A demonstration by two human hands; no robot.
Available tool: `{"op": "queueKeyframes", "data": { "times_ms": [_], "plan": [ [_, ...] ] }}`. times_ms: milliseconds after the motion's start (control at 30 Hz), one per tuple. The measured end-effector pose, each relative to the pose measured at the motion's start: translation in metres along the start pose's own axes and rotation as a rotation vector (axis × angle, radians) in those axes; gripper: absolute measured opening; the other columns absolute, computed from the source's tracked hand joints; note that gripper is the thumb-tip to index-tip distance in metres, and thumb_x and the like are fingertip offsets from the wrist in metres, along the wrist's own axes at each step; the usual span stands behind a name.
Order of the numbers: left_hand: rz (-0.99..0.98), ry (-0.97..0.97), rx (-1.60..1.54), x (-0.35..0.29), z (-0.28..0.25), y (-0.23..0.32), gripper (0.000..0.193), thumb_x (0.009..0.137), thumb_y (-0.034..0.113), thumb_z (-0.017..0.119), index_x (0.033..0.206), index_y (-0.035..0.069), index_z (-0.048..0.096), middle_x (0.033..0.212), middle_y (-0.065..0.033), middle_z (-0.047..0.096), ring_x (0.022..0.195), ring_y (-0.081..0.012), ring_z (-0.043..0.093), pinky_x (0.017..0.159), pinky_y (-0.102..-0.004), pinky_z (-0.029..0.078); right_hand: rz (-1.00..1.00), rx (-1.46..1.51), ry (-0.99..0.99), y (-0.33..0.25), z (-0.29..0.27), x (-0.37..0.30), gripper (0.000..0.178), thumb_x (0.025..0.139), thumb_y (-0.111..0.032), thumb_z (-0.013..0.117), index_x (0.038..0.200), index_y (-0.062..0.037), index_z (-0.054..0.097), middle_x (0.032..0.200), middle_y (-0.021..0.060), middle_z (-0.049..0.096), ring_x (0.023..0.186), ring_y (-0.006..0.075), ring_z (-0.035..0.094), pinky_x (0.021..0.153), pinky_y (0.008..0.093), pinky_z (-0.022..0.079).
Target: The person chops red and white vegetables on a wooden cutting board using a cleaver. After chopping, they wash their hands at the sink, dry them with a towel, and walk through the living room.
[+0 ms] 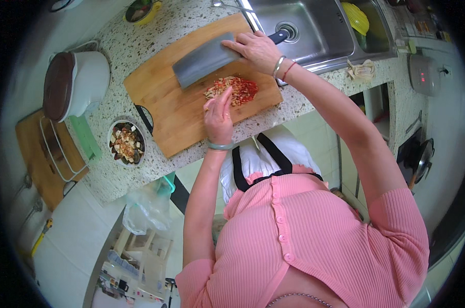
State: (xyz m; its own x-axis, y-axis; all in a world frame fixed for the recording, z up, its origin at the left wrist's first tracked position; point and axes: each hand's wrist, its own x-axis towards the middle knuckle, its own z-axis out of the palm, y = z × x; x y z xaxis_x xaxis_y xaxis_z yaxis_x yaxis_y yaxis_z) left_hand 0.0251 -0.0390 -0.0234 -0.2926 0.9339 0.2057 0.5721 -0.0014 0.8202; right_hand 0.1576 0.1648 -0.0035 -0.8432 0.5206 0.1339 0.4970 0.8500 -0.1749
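A cleaver [204, 60] with a wide grey blade lies tilted over the wooden cutting board [171, 115]. My right hand [257, 51] is closed on it where the blade meets the dark handle, its fingers reaching onto the blade. Below the blade sits a pile of finely chopped red and pale bits [245, 91], perhaps chili and garlic. My left hand [220, 122], fingers stretched out, touches the near left side of that pile with the fingertips. Nothing shows in its grasp.
Left of the board stands a white bowl [110, 139] of dark slices with pale chopped bits. A white lidded container [91, 77] is farther left. The steel sink [314, 25] adjoins the board at the far right; a yellow cup [151, 14] stands behind. A crumpled cloth [361, 71] lies right.
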Motion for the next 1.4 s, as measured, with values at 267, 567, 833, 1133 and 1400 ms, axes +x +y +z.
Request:
{"op": "queueKeyframes", "data": {
  "times_ms": [267, 567, 833, 1133, 1400],
  "plan": [
    [-0.627, -0.004, -0.612, 0.023, -0.015, 0.018, 0.042, 0.101, 0.031, 0.053, 0.133, 0.004, 0.055, 0.133, -0.0134, 0.057, 0.123, -0.0210, 0.053, 0.101, -0.0350, 0.045, 0.025, 0.144, 0.085, 0.003, 0.029, -0.007, 0.062, 0.076, -0.018, 0.075, 0.135, -0.0174, 0.054, 0.111, 0.0055, 0.055, 0.106, 0.0250, 0.052, 0.091, 0.0376, 0.044],
    [-0.963, 0.369, -1.427, 0.026, -0.017, 0.053, 0.065, 0.103, 0.048, 0.034, 0.145, -0.001, 0.033, 0.149, -0.0205, 0.036, 0.137, -0.0343, 0.038, 0.114, -0.0487, 0.033, 0.046, 0.397, 0.269, -0.005, 0.013, -0.018, 0.036, 0.078, -0.018, 0.072, 0.113, -0.0097, 0.066, 0.112, 0.0097, 0.061, 0.103, 0.0290, 0.056, 0.093, 0.0396, 0.045],
    [-1.051, 0.527, -1.344, 0.012, -0.018, 0.070, 0.057, 0.103, 0.040, 0.040, 0.146, 0.004, 0.031, 0.149, -0.0189, 0.036, 0.137, -0.0310, 0.037, 0.112, -0.0494, 0.033, -0.221, 0.709, 0.049, -0.091, -0.009, -0.068, 0.052, 0.097, -0.045, 0.049, 0.133, -0.0070, 0.054, 0.143, 0.0078, 0.049, 0.136, 0.0264, 0.040, 0.114, 0.0429, 0.028],
    [-0.719, 0.678, -0.483, 0.050, 0.041, 0.073, 0.021, 0.098, 0.022, 0.060, 0.110, 0.005, 0.061, 0.112, -0.0077, 0.066, 0.101, -0.0139, 0.062, 0.089, -0.0319, 0.051, 0.308, 1.305, -0.082, 0.035, -0.068, -0.059, 0.042, 0.098, -0.040, 0.052, 0.096, -0.0028, 0.070, 0.087, 0.0079, 0.071, 0.071, 0.0164, 0.066, 0.063, 0.0307, 0.051],
    [-0.806, 0.212, -1.478, 0.180, 0.215, 0.142, 0.026, 0.099, 0.011, 0.055, 0.124, 0.004, 0.058, 0.101, -0.0064, 0.065, 0.090, -0.0140, 0.062, 0.086, -0.0314, 0.055, 1.077, 1.353, 0.554, 0.324, -0.107, -0.084, 0.053, 0.096, -0.043, 0.050, 0.068, -0.0014, 0.068, 0.061, 0.0060, 0.065, 0.042, 0.0116, 0.053, 0.042, 0.0251, 0.042]
  ]
}}
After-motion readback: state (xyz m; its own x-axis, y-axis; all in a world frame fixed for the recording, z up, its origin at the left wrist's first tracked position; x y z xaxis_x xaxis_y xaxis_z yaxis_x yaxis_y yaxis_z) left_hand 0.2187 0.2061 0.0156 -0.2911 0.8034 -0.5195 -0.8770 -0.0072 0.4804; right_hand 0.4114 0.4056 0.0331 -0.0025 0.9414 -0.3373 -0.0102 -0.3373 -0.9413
